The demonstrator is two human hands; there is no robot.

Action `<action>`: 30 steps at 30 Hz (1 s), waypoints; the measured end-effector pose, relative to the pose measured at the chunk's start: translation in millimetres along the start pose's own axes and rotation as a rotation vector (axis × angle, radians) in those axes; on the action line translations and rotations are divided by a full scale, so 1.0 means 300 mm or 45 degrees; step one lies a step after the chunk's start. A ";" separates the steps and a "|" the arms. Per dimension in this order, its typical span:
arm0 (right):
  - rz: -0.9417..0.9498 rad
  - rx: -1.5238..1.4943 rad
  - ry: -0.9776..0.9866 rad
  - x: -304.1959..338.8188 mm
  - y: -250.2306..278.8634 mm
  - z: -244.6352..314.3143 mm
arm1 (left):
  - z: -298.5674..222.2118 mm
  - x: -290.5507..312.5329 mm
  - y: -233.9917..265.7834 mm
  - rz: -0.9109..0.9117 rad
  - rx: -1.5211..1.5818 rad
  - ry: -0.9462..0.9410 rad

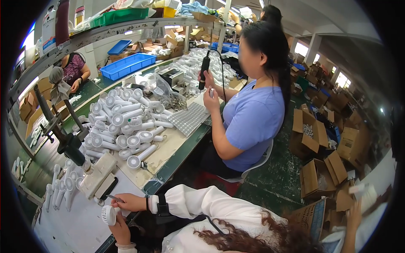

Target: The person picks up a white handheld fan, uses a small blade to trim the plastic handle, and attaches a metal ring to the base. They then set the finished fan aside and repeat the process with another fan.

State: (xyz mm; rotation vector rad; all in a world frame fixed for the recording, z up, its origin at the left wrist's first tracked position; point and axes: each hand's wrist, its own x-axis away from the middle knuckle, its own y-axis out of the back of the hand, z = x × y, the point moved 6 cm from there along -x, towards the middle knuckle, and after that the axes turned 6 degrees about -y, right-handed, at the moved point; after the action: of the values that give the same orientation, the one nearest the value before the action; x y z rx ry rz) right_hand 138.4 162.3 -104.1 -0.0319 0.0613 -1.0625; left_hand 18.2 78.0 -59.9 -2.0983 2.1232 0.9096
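Observation:
A white handheld fan [108, 215] with a round grille head is gripped by my left hand [120, 231], low at the table's near edge. Just above it, my right hand [130, 202] is closed on a thin grey tool [114, 198], whose tip points left; its exact kind is unclear. A dark strap wraps my right wrist. Beside my hands stands a bench press [69, 145] over a pale block fixture [99, 177]. Several white fans [63, 185] lie left of the fixture, and a big heap of fans [122, 118] lies beyond it.
A co-worker in a blue shirt [257, 114] holds a black electric screwdriver [204, 69]. A silver sheet of round cells [190, 118] lies before that person. A blue tray [128, 66] sits farther back. Open cardboard boxes [310, 130] crowd the right; another person's hand [354, 215] shows there.

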 end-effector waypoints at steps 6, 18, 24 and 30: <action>-0.210 0.343 0.011 -0.009 0.089 0.012 | 0.035 -0.036 -0.004 -0.018 0.077 0.075; -0.072 -0.360 -0.023 0.020 0.100 0.007 | 0.111 -0.040 -0.014 0.013 0.047 0.134; -0.049 -0.292 0.004 0.026 0.104 0.011 | 0.098 -0.037 -0.019 0.076 -0.062 0.117; -0.031 -0.313 0.004 0.021 0.105 0.013 | 0.087 -0.038 -0.016 0.098 -0.133 0.123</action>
State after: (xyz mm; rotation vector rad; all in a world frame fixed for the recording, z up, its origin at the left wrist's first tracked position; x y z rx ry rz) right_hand 169.3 172.1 -102.2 -0.2537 0.1947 -1.0744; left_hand 13.7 99.5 -78.7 -2.1643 2.2654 0.9661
